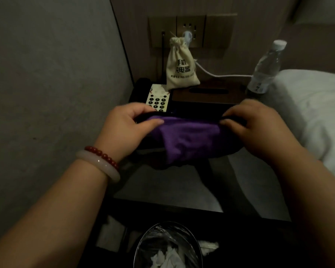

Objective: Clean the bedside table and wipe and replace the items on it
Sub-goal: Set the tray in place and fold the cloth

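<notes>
Gripping a dark flat item by its two ends, left hand and right hand both curl round it, thumbs pinning the purple cloth draped over its front. It hangs above the bedside table, just in front of the phone. Can't tell what the item is.

Risk: the grip slips on the cloth and the item drops toward the bin below. Right hand is near the water bottle; a sideways wipe could tip it.

Pouch reads 手机充电器, with a number starting 400 underneath. Bottle label unreadable.
</notes>
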